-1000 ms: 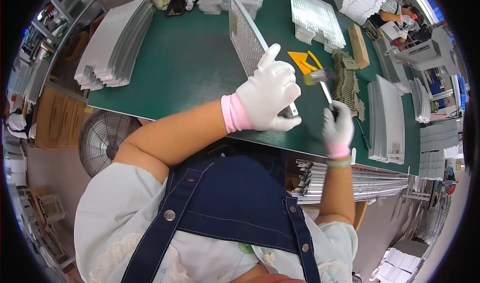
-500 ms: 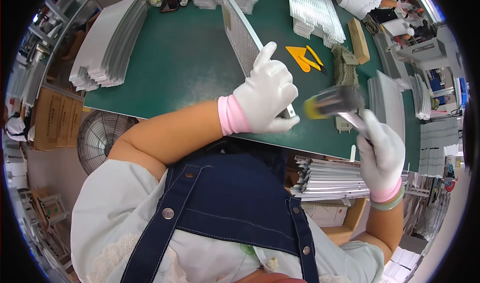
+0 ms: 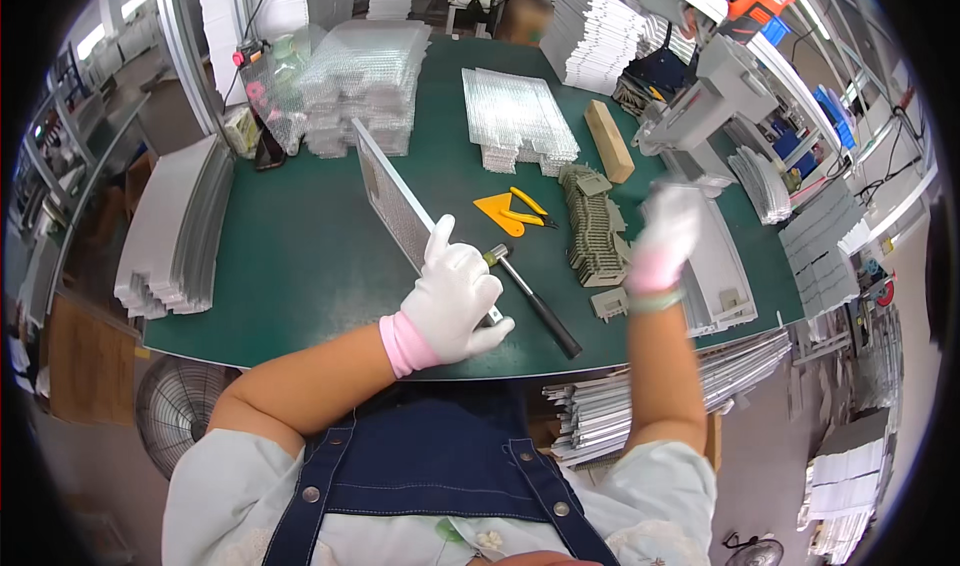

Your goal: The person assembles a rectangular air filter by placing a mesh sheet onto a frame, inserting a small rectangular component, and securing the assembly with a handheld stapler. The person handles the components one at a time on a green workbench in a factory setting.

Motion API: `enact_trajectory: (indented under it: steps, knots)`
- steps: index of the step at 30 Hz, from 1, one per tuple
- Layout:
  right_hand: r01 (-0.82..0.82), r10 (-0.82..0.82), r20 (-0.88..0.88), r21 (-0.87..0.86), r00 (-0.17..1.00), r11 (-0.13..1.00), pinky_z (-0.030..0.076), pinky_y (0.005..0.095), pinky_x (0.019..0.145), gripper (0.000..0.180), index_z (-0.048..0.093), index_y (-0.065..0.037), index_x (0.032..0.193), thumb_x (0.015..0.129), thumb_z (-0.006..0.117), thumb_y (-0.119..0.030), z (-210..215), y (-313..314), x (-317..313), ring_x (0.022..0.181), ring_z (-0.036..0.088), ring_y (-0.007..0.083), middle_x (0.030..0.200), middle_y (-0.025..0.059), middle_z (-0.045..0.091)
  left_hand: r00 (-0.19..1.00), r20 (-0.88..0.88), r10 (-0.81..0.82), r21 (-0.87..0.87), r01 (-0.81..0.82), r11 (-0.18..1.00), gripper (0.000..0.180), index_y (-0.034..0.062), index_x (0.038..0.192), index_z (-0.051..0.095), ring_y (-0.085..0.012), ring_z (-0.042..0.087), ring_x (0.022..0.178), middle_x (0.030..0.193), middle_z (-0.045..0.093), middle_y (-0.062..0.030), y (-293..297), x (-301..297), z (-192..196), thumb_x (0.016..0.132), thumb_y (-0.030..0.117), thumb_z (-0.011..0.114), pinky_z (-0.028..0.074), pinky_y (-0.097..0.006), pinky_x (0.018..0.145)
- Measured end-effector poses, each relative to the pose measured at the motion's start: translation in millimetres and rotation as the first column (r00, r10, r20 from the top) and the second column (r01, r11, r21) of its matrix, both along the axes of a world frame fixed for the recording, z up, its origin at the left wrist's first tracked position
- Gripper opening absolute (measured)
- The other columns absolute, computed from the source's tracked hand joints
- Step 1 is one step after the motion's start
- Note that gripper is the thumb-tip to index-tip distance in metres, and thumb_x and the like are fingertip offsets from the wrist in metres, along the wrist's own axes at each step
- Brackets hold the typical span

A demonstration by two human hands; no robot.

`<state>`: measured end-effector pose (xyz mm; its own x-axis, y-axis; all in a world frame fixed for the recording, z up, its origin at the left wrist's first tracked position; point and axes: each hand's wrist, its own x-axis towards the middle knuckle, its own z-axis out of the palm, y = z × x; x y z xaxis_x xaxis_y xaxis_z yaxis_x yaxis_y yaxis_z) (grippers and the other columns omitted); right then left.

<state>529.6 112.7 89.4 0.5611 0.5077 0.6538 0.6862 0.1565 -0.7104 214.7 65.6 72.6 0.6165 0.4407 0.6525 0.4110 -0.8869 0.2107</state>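
My left hand [image 3: 448, 301], in a white glove with a pink cuff, is closed on the metal-edged mesh panel [image 3: 395, 201], which stands on its narrow edge on the green table [image 3: 300, 256]. Just right of that hand lies a hammer [image 3: 535, 304] with a black grip and a metal shaft. My right hand [image 3: 668, 228] is smeared by motion, so its fingers do not show clearly. It is over the right side of the table, between a stack of olive-green plastic parts [image 3: 590, 228] and pale flat frames [image 3: 715, 266]. One loose olive part [image 3: 609, 304] lies near its wrist.
An orange triangular scraper [image 3: 497, 213] and yellow-handled pliers [image 3: 528, 209] lie mid-table. Beyond are silvery mesh sheets [image 3: 515, 116] and a wooden block [image 3: 608, 141]. Stacked panels [image 3: 175, 226] fill the left edge. A grey machine [image 3: 710, 96] stands at the back right.
The hammer has left my right hand and lies on the table. That hand has moved forward toward the pale frames. My left hand still holds the panel; the view has shifted.
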Motion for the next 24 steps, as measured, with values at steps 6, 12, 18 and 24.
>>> enact_trajectory:
  steps: [6,12,18,24]
  knots:
    - [-0.320,0.134,0.731,0.120,0.669,0.940,0.050,0.0329,0.097,0.048,0.052,-0.001,0.139,0.093,0.060,-0.006,204.3,75.2,71.6,0.112,0.063,0.0257,0.120,0.0140,0.065,1.000,-0.013,0.012,-0.022,-0.012,1.000,0.032,0.0045,0.082,0.059,-0.0367,0.056,0.097,0.086,0.053,-0.0168,-0.7,6.2,0.6,0.069,0.029,0.077,0.022,-0.071,0.110]
    - [-0.875,0.915,-0.355,0.359,0.194,0.325,0.056,0.0328,0.078,0.030,0.067,-0.003,0.103,0.084,0.072,-0.026,247.6,31.2,-53.4,0.078,0.069,0.0227,0.086,0.0074,0.072,0.999,0.048,-0.006,0.000,0.006,1.000,0.029,0.0065,0.081,0.059,-0.0354,0.055,0.091,0.084,0.050,-0.0145,6.6,16.0,-3.1,0.071,0.029,0.074,0.022,-0.070,0.110]
    - [-0.811,0.951,-0.241,0.505,0.196,0.295,0.057,0.0319,0.076,0.019,0.069,-0.004,0.103,0.093,0.058,-0.017,220.4,-40.4,-110.0,0.081,0.070,0.0209,0.092,0.0083,0.072,0.998,-0.054,0.043,-0.038,-0.045,0.998,0.034,0.0069,0.066,0.059,-0.0338,0.056,0.081,0.074,0.053,-0.0126,7.5,27.8,2.5,0.074,0.036,0.073,0.026,-0.067,0.108]
    - [-0.739,0.956,-0.153,0.608,0.248,0.289,0.055,0.0295,0.076,0.021,0.068,-0.003,0.100,0.098,0.055,-0.020,168.1,-59.2,-93.8,0.080,0.068,0.0181,0.091,0.0069,0.071,0.992,0.126,0.010,-0.043,-0.005,0.999,0.027,0.0145,0.090,0.068,-0.0334,0.060,0.087,0.077,0.061,-0.0079,9.8,35.4,-9.8,0.082,0.040,0.067,0.023,-0.063,0.110]
